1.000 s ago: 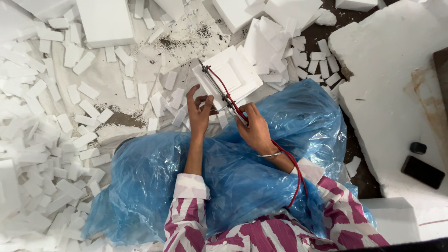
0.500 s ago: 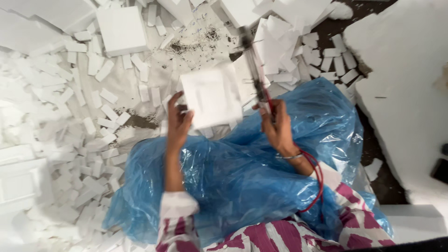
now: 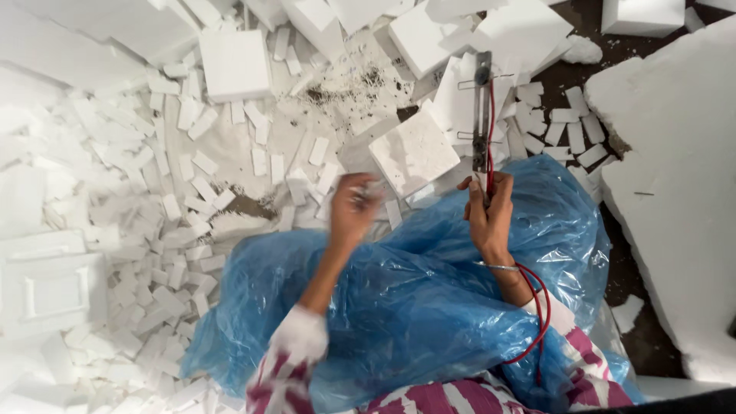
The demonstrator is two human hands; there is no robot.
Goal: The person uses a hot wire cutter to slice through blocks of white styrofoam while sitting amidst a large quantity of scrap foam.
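Foam slab [image 3: 414, 151] now lies dropped beyond the blurred left hand [image 3: 354, 208], fingers unclear; right hand [image 3: 487, 211] grips the cutter [image 3: 482, 115]; keep it upright.

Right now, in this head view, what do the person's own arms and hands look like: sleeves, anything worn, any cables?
Both hands are bare, without gloves. The left hand is motion-blurred; its forearm is bare down to a white cuff on a magenta-and-white patterned sleeve. The right hand has a thin silvery bangle at the wrist. A red cable loops beside the right forearm, which ends in the same patterned sleeve.
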